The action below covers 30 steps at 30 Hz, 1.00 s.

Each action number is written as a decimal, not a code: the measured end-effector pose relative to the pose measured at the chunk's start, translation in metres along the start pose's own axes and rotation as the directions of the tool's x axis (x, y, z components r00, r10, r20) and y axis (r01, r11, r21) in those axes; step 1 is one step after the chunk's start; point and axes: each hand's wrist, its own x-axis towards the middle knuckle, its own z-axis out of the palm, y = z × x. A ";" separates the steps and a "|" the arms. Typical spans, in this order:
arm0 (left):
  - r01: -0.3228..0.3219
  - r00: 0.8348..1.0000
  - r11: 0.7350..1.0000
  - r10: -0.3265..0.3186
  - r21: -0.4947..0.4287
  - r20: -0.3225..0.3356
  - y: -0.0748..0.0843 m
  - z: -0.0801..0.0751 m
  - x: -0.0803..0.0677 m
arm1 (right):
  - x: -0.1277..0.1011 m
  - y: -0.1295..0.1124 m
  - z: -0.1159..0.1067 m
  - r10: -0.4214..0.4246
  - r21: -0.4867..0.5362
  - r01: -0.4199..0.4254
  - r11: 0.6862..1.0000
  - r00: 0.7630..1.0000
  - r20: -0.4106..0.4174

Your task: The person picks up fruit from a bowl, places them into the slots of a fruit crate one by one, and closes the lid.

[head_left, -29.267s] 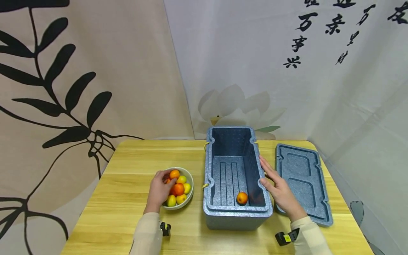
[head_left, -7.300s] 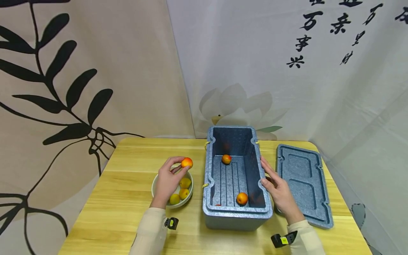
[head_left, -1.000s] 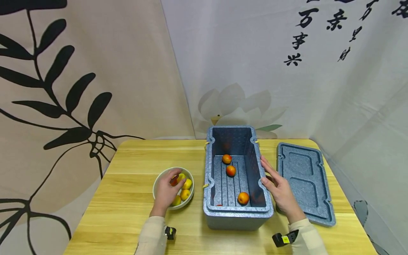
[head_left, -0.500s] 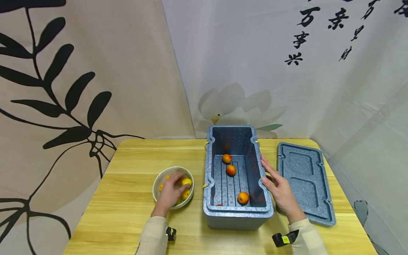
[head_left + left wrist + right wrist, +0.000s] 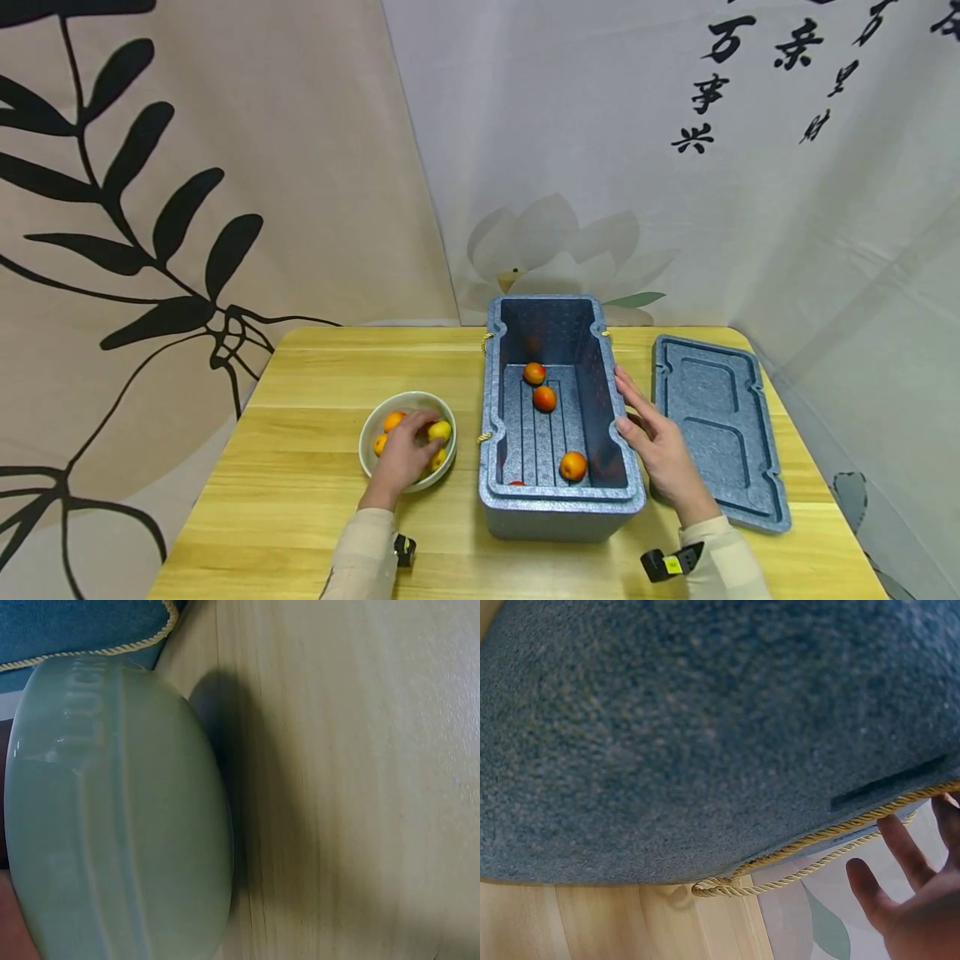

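My left hand reaches into a pale green bowl, its fingers bent down among the fruit. A yellow fruit shows beside the fingertips and orange ones left of the hand. Whether the hand grips a fruit is hidden. In the left wrist view the bowl's wall covers most of the hand. My right hand rests with extended fingers on the right rim of a blue-grey foam box; the right wrist view shows its spread fingers near a yellow rope. Several red-orange fruits lie inside the box.
The box's lid lies flat to the right of the box. All stands on a wooden table. Behind its far edge hangs a printed cloth backdrop.
Over the last second my left hand has shifted slightly right within the bowl, uncovering orange fruits at its left. Since much earlier, more red-orange fruits lie in the box. My right hand stays put.
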 end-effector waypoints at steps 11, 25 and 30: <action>-0.042 0.999 0.997 0.044 0.063 -0.028 -0.003 0.003 0.001 | 0.001 -0.001 0.000 -0.028 0.055 0.027 0.998 1.000 0.011; 0.002 0.998 0.999 0.001 0.043 -0.059 -0.002 0.004 -0.001 | -0.001 0.001 0.001 -0.030 0.050 0.030 0.998 0.999 0.017; -0.003 0.998 0.999 0.006 0.041 -0.065 -0.001 0.003 -0.001 | 0.000 0.001 0.000 -0.028 0.054 0.027 0.998 0.999 0.015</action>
